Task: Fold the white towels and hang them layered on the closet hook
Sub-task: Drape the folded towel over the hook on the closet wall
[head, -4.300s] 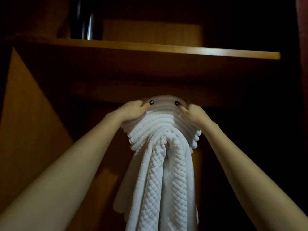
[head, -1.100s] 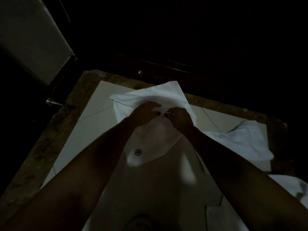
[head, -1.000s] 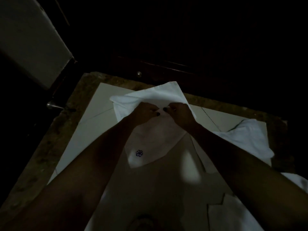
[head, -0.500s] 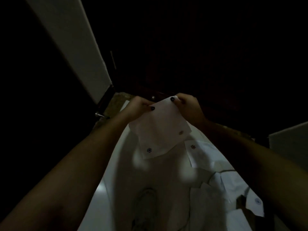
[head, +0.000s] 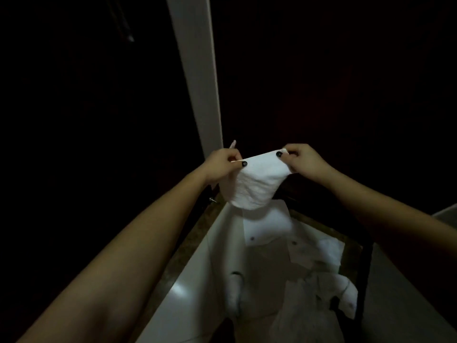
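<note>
Left third of the frame: near black, no detail to be made out. The left forearm is seen rising from the lower left corner toward centre.

Upper centre: a pale upright strip [head: 196, 82], slightly tilted, is seen running down to just behind the left hand [head: 221, 165].

Centre: the left hand is curled, and the left top corner of a small white towel [head: 258, 185] is pinched between thumb and fingers; a dark-painted thumbnail is pressed on the cloth. The towel is held up in the air, its top edge stretched between both hands and its body hanging in a rounded pouch. The right top corner is pinched the same way by the right hand [head: 305, 160].

Lower centre: a glossy white floor [head: 195, 288] is noted, edged on its left by a brown speckled border [head: 190, 238].

Lower right of centre: more white cloths [head: 319, 253] are seen lying loose and overlapping on the floor, directly below the held towel.
</note>
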`<state>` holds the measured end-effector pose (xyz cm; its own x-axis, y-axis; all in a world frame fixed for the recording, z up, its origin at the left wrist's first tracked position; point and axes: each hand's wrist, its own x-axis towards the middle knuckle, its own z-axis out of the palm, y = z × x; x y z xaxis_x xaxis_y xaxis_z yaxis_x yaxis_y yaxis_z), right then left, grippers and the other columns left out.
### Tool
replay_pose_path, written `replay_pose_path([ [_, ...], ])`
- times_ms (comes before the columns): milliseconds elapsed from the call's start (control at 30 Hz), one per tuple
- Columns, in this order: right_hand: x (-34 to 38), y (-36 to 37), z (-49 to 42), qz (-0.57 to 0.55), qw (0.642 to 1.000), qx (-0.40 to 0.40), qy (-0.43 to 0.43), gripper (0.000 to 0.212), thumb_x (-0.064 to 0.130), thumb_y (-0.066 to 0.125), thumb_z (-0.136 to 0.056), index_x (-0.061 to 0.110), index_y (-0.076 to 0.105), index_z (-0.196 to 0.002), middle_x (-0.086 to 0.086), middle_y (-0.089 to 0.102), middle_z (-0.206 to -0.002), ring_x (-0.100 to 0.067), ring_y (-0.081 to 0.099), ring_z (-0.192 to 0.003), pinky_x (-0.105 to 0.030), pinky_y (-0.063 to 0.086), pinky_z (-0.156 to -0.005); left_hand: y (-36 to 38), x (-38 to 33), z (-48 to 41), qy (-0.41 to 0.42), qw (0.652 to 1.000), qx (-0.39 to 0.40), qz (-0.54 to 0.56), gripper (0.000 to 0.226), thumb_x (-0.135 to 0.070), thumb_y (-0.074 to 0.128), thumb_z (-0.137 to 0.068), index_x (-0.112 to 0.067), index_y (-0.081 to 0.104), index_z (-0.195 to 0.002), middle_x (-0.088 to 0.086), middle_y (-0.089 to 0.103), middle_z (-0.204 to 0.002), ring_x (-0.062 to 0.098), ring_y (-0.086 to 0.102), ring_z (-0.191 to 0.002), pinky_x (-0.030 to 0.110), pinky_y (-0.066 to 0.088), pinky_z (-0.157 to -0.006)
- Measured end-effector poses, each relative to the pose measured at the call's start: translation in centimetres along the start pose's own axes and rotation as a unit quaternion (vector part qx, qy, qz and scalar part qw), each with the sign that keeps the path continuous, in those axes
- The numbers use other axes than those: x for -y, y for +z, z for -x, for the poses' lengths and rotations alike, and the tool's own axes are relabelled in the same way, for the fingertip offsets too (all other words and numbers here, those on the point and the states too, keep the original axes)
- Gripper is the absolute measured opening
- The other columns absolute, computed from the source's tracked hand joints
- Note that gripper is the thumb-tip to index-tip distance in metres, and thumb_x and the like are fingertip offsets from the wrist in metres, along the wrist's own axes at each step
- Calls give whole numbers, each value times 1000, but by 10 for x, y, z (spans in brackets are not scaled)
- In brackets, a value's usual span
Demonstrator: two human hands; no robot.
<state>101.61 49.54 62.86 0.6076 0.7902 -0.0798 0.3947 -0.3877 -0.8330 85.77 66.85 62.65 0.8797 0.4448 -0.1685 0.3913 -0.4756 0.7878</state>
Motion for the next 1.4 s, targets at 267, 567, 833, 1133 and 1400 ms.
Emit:
replay_pose_path([
  [267, 170, -41, 61, -52, 995, 75, -44, 16, 9, 57, -97, -3, 64, -89, -1, 55, -70, -4, 51, -60, -14, 41, -55, -122, -120, 132, 60, 991, -118, 3, 12, -12, 60, -89, -9, 61, -78, -1, 58, -76, 8, 49, -72, 26, 38, -67],
  [567, 325, -15, 115, -160, 972, 165, -52, 26, 9, 52, -98, -16, 55, -103, -12, 47, -87, -24, 41, -82, -28, 33, -65, -236, -182, 272, 155, 980, -122, 40, 30, 3, 58, -90, -14, 53, -65, -6, 51, -67, 0, 46, -65, 14, 36, -62],
  [833, 424, 78, 184, -270, 915, 295, -60, 8, 13, 57, -95, 10, 64, -91, -2, 69, -86, -16, 68, -81, -27, 56, -73, -299, -152, 406, 174, 962, -188, 95, 39, -3, 65, -90, -15, 45, -58, -11, 44, -58, -1, 40, -55, 11, 32, -54],
  [1133, 525, 183, 273, -160, 940, 134, -271, 25, 9, 61, -94, 4, 58, -70, -1, 55, -59, -12, 55, -53, -23, 45, -53, -386, -89, 566, 118, 943, -305, -57, 25, -22, 75, -84, -8, 62, -68, 1, 56, -66, 6, 46, -64, 29, 35, -62],
  [1400, 595, 252, 330, -85, 926, 80, -358, 27, 11, 67, -89, 3, 55, -66, -4, 57, -62, -9, 56, -58, -28, 45, -59, -422, -48, 676, 101, 899, -417, -85, 18, -21, 76, -83, -23, 65, -70, 0, 63, -80, 6, 55, -72, 19, 41, -66],
])
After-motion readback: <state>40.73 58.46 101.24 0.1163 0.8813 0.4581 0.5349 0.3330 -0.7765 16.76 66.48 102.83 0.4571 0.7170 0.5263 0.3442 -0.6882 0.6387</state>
